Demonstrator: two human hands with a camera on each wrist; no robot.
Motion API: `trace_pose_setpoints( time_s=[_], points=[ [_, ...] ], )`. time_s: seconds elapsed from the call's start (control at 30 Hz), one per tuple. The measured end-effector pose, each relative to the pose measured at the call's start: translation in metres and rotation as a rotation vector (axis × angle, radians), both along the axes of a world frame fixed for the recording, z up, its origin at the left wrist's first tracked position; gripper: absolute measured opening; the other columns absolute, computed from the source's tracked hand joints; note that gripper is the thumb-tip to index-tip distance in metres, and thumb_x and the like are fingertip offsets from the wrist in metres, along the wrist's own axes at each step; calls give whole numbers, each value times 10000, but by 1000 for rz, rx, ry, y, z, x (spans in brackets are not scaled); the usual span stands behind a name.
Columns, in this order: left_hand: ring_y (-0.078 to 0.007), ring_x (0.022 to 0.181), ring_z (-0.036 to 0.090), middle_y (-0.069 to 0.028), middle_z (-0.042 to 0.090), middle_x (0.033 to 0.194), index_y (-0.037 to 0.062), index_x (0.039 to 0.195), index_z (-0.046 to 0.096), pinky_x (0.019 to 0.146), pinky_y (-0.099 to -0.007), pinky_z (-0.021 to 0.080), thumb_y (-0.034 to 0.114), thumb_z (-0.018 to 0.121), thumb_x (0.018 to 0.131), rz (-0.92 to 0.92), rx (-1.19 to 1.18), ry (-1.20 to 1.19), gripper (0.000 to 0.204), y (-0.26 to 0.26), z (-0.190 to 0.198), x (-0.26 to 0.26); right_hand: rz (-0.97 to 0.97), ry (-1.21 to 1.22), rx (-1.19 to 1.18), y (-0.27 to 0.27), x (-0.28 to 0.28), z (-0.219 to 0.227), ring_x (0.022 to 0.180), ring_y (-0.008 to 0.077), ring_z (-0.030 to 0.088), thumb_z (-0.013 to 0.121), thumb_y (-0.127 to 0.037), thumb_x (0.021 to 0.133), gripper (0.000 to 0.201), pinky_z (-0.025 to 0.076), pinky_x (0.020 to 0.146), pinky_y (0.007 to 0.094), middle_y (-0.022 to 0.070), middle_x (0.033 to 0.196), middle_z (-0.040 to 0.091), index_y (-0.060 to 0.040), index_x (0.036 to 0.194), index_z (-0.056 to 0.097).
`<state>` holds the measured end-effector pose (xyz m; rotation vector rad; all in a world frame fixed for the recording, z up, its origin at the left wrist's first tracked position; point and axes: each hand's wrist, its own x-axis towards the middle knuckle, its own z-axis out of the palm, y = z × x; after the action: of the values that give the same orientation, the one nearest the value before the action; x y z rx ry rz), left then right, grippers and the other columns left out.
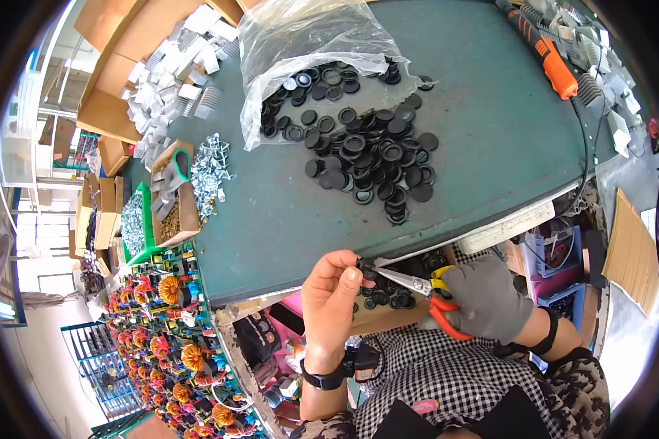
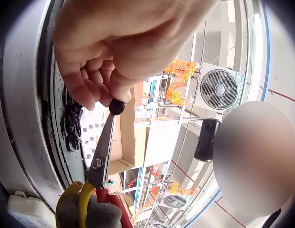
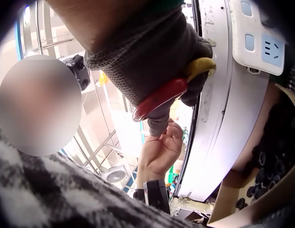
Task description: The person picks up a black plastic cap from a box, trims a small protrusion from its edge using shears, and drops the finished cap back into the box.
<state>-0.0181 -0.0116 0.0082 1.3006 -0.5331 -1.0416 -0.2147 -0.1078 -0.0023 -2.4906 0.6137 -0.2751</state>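
Observation:
My bare left hand pinches a small black rubber cap between thumb and fingers, just off the front edge of the table. My right hand, in a grey glove, grips scissors by their red and yellow handles. The blades point left, and their tips are right at the cap. Beneath the hands, a cardboard box holds more black caps. A large heap of black round caps lies on the green tabletop, spilling from a clear plastic bag.
Finned metal pieces and silver hardware lie at the left, beside a green bin. Circuit boards with copper coils fill the lower left. An orange-and-black corded tool lies at the right. A white power strip is fixed at the table's edge.

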Motion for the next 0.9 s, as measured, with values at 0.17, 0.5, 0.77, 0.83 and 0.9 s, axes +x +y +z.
trace_pose_setpoints(
  time_s=[0.17,0.5,0.77,0.83,0.9],
  points=[
    [-102,748,557,-10,564,859,1,976,544,710,-230,455,175,576,872,-67,-45,107,206,0,0,0,7,-20,18,-5,-2,-2,516,282,514,724,-504,583,555,377,500,368,99,586,498,-27,761,503],
    [-110,820,552,-28,562,902,13,980,525,758,-251,447,250,559,881,-173,-22,96,259,2,-7,-2,127,120,284,-12,-6,7,670,279,582,709,-468,631,553,444,613,359,118,712,566,-16,894,528],
    [-122,854,543,-57,562,960,18,1019,498,820,-270,435,255,535,894,-220,-79,155,271,0,-10,-4,246,-115,958,-5,-11,-19,661,303,587,639,-491,745,534,443,581,346,146,727,578,-32,990,520],
    [-120,859,542,-57,563,961,17,1023,496,819,-268,435,249,526,900,-185,-50,156,265,-1,-8,-5,203,-92,943,-6,-10,-16,639,292,579,647,-483,743,523,440,579,346,142,720,576,-27,973,534],
    [-119,858,542,-57,566,952,15,1023,496,816,-267,435,236,520,904,-182,-52,137,252,0,-8,-4,192,-6,924,-7,-7,-5,633,284,575,658,-457,742,496,438,578,341,138,712,574,-26,957,543]
  ],
)
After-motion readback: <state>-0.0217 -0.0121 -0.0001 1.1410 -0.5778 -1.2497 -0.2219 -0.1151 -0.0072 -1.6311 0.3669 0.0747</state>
